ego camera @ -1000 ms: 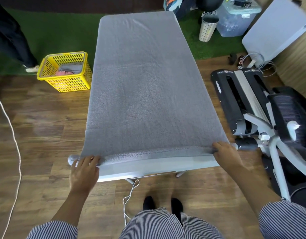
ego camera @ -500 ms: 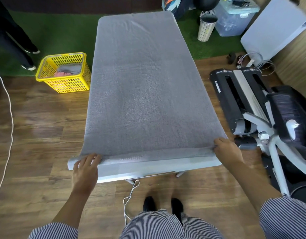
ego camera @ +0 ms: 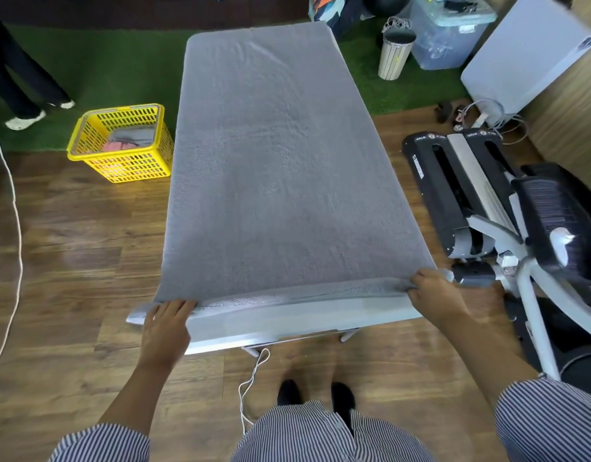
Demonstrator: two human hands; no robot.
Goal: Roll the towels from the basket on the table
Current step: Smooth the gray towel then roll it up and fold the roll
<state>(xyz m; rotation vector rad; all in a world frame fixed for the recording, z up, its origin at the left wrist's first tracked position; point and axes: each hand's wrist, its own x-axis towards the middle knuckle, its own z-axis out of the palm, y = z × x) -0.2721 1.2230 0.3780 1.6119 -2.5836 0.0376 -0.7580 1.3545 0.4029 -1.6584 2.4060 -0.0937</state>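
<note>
Grey towel (ego camera: 277, 168) flat on table (ego camera: 287, 323), near edge folded

Grey towel (ego camera: 274, 168) lying flat over table (ego camera: 287, 323), nothing standing on it. Yellow basket (ego camera: 120, 145) sitting left, exercise machine (ego camera: 487, 208) crowding right.

White table (ego camera: 287, 323) carries 1 grey towel (ego camera: 274, 168) spread flat; near edge folded over.
</note>
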